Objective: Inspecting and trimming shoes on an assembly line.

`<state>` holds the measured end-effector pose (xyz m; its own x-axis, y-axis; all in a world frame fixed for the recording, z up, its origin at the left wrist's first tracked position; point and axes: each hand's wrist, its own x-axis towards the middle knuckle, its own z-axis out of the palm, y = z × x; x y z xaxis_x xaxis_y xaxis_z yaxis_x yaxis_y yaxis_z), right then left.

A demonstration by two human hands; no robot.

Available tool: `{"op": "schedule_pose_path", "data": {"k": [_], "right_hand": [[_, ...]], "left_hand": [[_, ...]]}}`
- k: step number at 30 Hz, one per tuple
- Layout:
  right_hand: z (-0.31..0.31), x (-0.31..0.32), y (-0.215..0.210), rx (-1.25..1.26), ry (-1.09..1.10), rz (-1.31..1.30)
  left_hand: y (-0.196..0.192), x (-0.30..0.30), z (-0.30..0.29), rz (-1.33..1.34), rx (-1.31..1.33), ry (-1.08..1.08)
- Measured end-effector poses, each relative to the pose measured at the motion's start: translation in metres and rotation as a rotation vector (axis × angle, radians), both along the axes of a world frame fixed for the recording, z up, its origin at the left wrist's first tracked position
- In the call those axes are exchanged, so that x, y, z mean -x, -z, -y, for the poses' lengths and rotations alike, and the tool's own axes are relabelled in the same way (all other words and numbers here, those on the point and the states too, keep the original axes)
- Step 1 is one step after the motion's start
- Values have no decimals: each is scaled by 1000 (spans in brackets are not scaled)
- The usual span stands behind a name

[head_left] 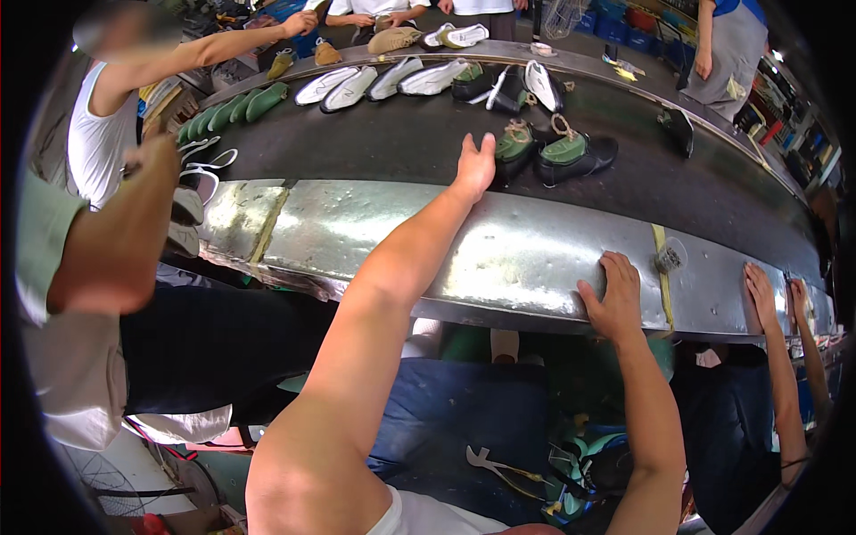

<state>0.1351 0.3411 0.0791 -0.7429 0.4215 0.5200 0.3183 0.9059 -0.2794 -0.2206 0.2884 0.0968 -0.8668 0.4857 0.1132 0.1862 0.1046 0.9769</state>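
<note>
My left arm reaches over the metal ledge to the dark belt. My left hand (476, 166), fingers up and parted, is beside a black shoe (510, 164) with a green last inside and a cord loop on top; whether they touch I cannot tell. Just right of it stands a second such black shoe (575, 162). My right hand (613, 296) rests on the shiny metal ledge (517, 259) with its fingers spread and nothing in it. Lasting pincers (504, 468) with yellowish handles lie low in view, below the ledge.
Farther along the dark belt (374, 147) lie white-soled shoes (419, 78) and green lasts (241, 107). A small clear cup (670, 256) stands on the ledge by a yellow strip. Co-workers sit close on both sides; one's hand (761, 294) rests on the ledge at right.
</note>
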Motion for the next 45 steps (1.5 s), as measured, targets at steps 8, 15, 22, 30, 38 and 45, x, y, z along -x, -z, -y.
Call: {"op": "schedule_pose_path", "data": {"k": [8,15,22,30,38,45], "right_hand": [[5,-2,-1,17,31,2],[9,-2,-7,48,39,7],[15,0,-8,52,68,15],[21,4,-12,41,76,19],[25,4,-16,49,83,29],[29,5,-17,59,84,22]], "left_hand": [[9,53,124,-797,663,21],[1,45,174,-809,824,-41],[-3,44,185,-766,667,-84],[-1,45,190,-794,565,-137],[-5,43,195,-795,569,-135],[-4,47,197,-784,595,-131]]}}
